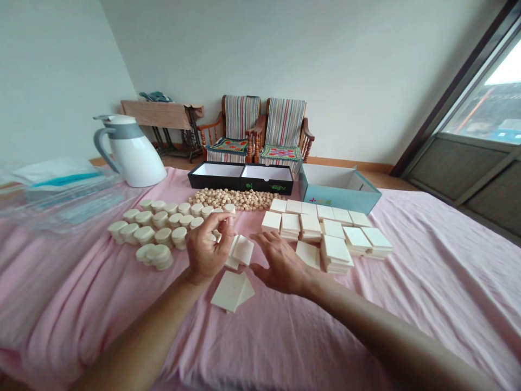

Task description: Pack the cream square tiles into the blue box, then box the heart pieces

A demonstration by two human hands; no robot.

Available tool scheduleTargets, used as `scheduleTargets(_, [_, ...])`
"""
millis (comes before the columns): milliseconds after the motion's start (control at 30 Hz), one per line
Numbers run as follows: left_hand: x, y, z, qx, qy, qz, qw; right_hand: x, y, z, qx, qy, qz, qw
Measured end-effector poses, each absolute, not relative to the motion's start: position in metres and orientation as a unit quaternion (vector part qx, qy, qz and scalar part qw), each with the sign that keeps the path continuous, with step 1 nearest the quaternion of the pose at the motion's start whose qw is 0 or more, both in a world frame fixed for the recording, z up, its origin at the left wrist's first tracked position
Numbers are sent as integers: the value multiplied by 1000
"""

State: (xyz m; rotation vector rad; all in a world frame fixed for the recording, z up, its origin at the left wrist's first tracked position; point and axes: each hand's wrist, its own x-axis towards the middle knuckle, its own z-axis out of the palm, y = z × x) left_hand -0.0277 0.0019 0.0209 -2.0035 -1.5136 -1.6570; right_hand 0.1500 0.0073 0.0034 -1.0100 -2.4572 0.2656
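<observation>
My left hand (208, 243) is raised a little over the pink cloth, fingers curled in a pinch around a small cream round piece that is mostly hidden. Just right of it lie a few cream square tiles (241, 251), tilted against each other. My right hand (280, 262) rests palm down beside them, fingers spread and holding nothing. Two flat square tiles (232, 290) lie below and between my hands. Stacks of square tiles (329, 233) sit to the right of my right hand. Stacks of round cream discs (157, 231) sit to the left of my left hand.
A heap of small wooden beads (234, 199) lies behind my hands. Behind that stand a black two-compartment box (240, 184) and an open light-blue box (337, 196). A white jug (130, 152) and clear plastic bags (61, 190) are at the left. Two wooden armchairs (260, 136) stand by the far wall.
</observation>
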Motion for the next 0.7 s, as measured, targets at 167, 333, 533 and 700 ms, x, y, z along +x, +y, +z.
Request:
scheduleTargets(167, [-29, 3, 21, -669, -505, -539, 82, 116, 16, -12, -406, -876, 116, 235])
scheduleTargets(333, [-29, 3, 21, -668, -510, -536, 78, 110, 21, -21, -418, -862, 136, 253])
scheduleTargets(533, [-28, 2, 21, -672, -506, -535, 79, 141, 13, 3, -406, -870, 104, 259])
scheduleTargets(700, [-24, 1, 20, -684, -498, -528, 76, 194, -3, 29, -446, -869, 19, 214])
